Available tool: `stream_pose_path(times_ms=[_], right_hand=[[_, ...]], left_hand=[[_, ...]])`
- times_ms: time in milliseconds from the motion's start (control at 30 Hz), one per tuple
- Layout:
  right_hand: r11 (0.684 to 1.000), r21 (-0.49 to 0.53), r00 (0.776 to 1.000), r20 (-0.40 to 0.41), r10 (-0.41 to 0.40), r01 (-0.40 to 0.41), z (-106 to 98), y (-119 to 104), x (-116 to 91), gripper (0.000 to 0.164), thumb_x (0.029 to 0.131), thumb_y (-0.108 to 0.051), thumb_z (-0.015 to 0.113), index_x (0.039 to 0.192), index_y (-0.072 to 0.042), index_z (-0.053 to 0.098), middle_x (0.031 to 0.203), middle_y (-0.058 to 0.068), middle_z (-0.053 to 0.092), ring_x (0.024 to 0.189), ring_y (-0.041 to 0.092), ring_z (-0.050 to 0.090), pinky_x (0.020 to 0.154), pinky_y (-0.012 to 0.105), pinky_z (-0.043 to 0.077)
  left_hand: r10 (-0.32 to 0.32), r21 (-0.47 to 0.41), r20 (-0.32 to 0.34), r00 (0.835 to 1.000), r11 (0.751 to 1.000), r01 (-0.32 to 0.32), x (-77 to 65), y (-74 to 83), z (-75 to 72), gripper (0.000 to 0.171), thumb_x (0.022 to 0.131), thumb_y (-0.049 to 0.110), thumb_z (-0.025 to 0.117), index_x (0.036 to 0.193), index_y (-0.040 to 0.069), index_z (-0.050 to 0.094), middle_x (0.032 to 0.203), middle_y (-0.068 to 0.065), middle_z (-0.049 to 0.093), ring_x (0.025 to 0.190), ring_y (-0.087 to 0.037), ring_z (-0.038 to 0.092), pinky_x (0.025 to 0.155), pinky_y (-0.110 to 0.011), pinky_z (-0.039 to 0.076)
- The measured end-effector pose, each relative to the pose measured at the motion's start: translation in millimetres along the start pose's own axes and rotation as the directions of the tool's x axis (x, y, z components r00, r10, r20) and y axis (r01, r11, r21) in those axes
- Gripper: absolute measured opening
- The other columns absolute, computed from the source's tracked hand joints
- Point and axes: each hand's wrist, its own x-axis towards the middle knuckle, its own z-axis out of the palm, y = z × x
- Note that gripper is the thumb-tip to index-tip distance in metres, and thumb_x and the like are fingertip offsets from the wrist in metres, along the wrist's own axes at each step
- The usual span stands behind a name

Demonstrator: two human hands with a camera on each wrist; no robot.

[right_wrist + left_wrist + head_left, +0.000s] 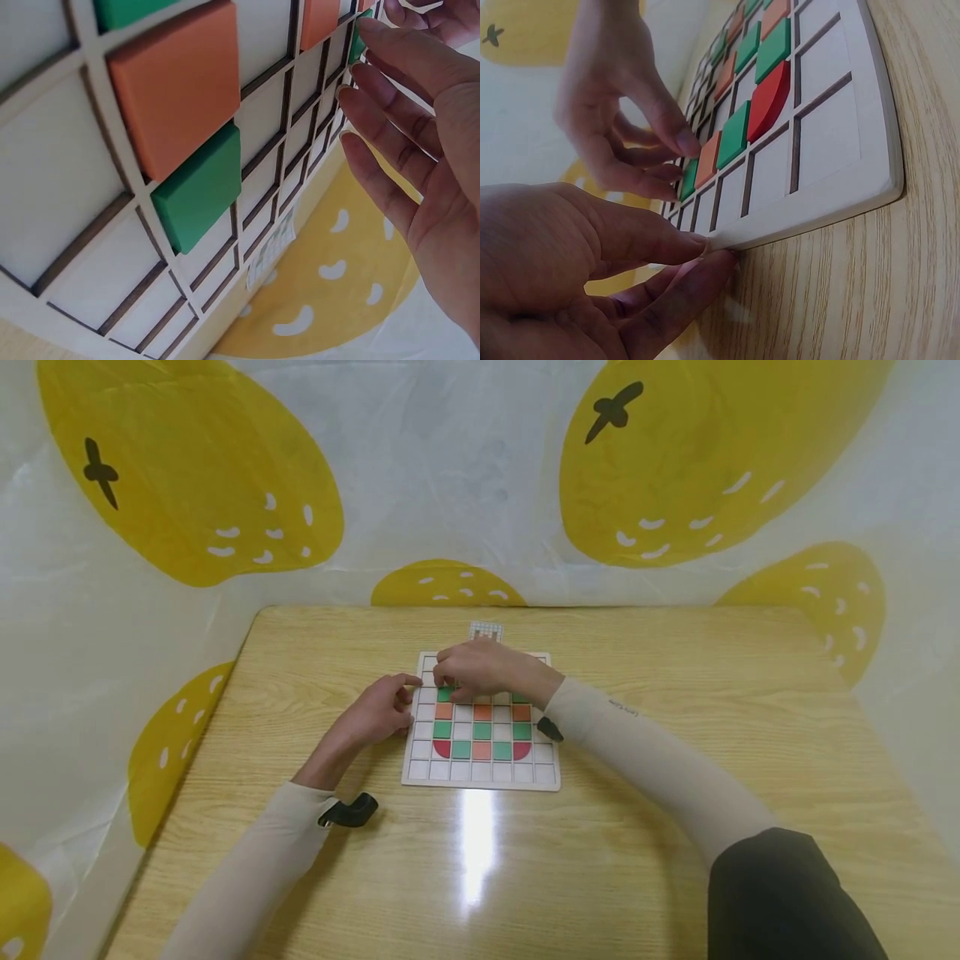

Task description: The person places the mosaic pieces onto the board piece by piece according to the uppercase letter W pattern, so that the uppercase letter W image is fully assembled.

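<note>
A white grid board (pixel 481 773) lies on the table, with green, orange and red tiles set in its squares. My left hand (pixel 381 708) is at the board's left edge; in the left wrist view its thumb and a finger pinch the rim. My right hand (pixel 480 668) reaches over the upper left part of the board. Its thumb and fingertips are at a green tile (pixel 688 180), above an orange tile (pixel 444 712) in the leftmost tile column. The right hand and forearm hide part of the upper rows.
A small pattern card (pixel 486 630) lies on the wooden table (pixel 637 877) just behind the board. Red rounded tiles (pixel 442 749) sit at the lower corners of the pattern. A white cloth with yellow fruit prints (pixel 450 468) hangs around the table's far and left sides.
</note>
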Motion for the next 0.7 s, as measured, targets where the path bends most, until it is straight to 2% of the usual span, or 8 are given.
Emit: stream_pose_path(times_ms=[267,400,533,700], right_hand=[[0.994,0.107,1.0,0.001,0.011,-0.011,-2.1,5.6,-8.4,0.026,0.094,-0.03,0.073,0.119,-0.022,0.072,0.108,-0.007,0.065,0.096,0.012,0.06,0.084,0.036,0.051],[0.991,0.136,1.0,0.001,0.006,-0.006,-7.1,8.5,-18.3,0.03,0.095,-0.028,0.073,0.123,-0.018,0.071,0.111,-0.003,0.067,0.096,0.014,0.061,0.085,0.036,0.051],[0.988,0.157,1.0,-0.01,-0.01,0.011,-10.0,13.9,-35.9,0.032,0.095,-0.027,0.072,0.125,-0.015,0.07,0.115,-0.001,0.068,0.1,0.017,0.063,0.089,0.037,0.052],[0.977,0.214,1.0,0.015,0.015,-0.017,-11.5,21.6,-68.3,0.034,0.101,-0.022,0.064,0.133,-0.011,0.065,0.129,0.002,0.066,0.119,0.021,0.061,0.103,0.042,0.048]], left_hand=[[0.0,-0.006,0.0,1.0,1.0,0.0,2.8,0.3,0.3,0.058,0.095,-0.006,0.06,0.15,0.005,0.044,0.125,-0.019,0.051,0.105,-0.03,0.053,0.075,-0.032,0.056],[0.016,-0.005,-0.007,1.0,1.0,-0.016,3.4,-0.5,-1.0,0.057,0.095,-0.004,0.061,0.149,0.004,0.045,0.124,-0.02,0.051,0.104,-0.03,0.054,0.075,-0.032,0.056],[0.03,0.008,-0.022,0.999,1.0,-0.03,0.8,-2.8,-2.8,0.055,0.097,0.005,0.063,0.149,0.005,0.046,0.124,-0.019,0.054,0.1,-0.029,0.058,0.074,-0.032,0.055],[0.049,0.03,-0.043,0.998,0.998,-0.048,-7.5,-5.6,-10.2,0.053,0.1,0.017,0.063,0.149,0.006,0.046,0.126,-0.018,0.059,0.101,-0.03,0.063,0.076,-0.035,0.056]])
